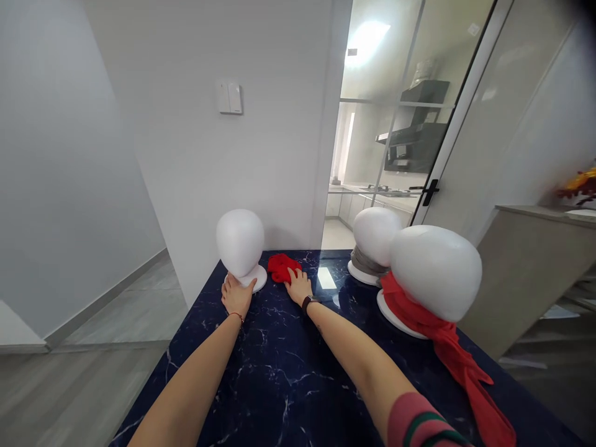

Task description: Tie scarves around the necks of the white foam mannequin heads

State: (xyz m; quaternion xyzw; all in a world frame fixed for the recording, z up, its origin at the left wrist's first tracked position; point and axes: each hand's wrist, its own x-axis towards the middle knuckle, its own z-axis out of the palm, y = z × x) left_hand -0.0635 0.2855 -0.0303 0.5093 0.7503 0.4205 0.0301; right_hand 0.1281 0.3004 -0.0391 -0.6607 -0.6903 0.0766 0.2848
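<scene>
A white mannequin head (240, 241) on a round base stands at the far left of the dark table. My left hand (237, 297) is closed around its lower neck and base, thumb on the right side. Just right of that head lies a bunched red cloth (282, 267). The fingers of my right hand (299, 287), which wears a dark watch, are on the cloth's right edge, with the fabric between thumb and fingers. My fingertips on the mannequin head are partly hidden.
On the right stand two more white mannequin heads, one with a grey scarf (366, 262) at its neck, the nearer with a red scarf (419, 316) trailing forward. The marbled table (279, 372) meets a wall with a switch (230, 98). Behind is a glass door (372, 143).
</scene>
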